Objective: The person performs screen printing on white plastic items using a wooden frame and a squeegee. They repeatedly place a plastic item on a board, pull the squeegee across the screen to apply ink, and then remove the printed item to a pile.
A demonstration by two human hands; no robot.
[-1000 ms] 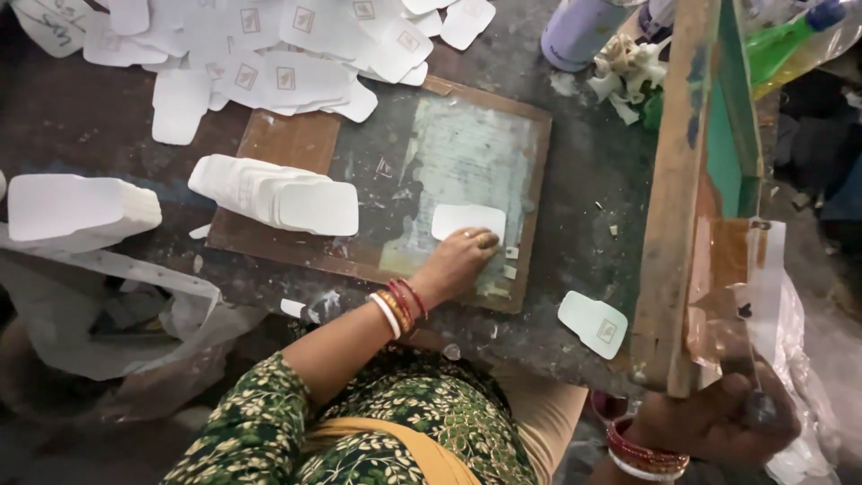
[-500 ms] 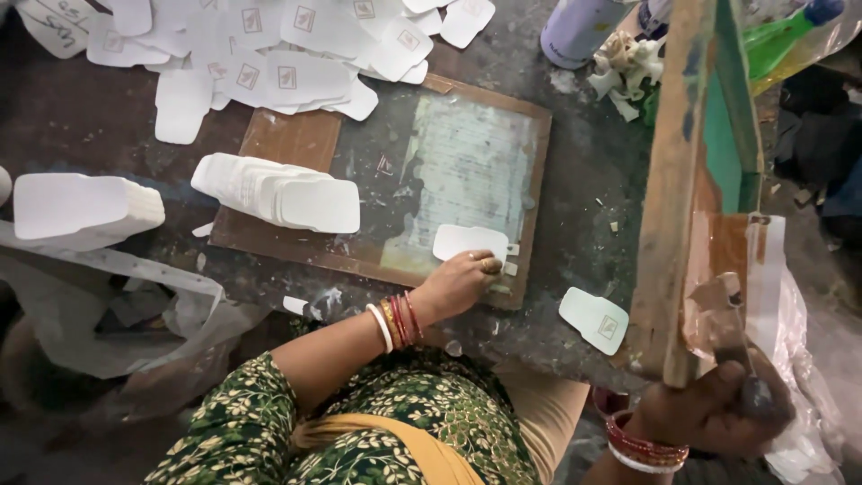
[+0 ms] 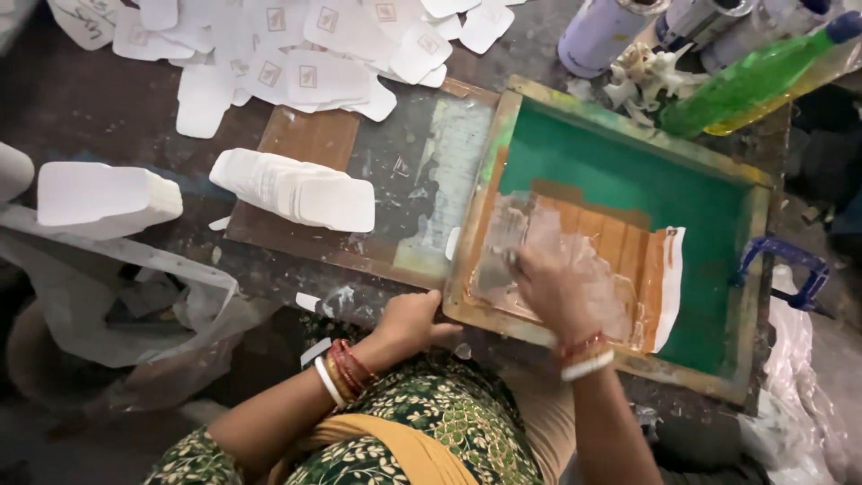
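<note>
Head view: a wooden screen frame (image 3: 620, 233) with green mesh lies flat on the work board (image 3: 314, 144), its near-left corner over the board's right part. Everything else is placed from this frame.

The right hand (image 3: 552, 287) is inside the frame, low on the left of the mesh, on the brown taped patch. A crumpled clear plastic sheet (image 3: 602, 269) covers the hand's fingers, so I cannot tell whether they are curled round a tool or pressed flat on the mesh. Red and white bangles sit on that wrist, over the frame's near rail.

The left hand (image 3: 413, 323) is at the frame's near-left corner, fingers bent and thumb lying along the outer edge of the wood, holding the corner down rather than pinching anything.

Left of the frame, on the board, a fanned stack of white cards (image 3: 296, 189) lies well apart from both hands. Further left a second, squared stack (image 3: 99, 198) sits off the board. Beyond the frame's far-left corner, loose printed cards (image 3: 296, 54) are spread over the table. Behind the frame's far rail stand a green bottle (image 3: 754, 81), lying tilted, and a pale can (image 3: 602, 36). On the frame's right rail a blue clamp (image 3: 790, 269) grips the wood. Near-left of the frame a clear plastic bag (image 3: 126, 305) lies crumpled.
</note>
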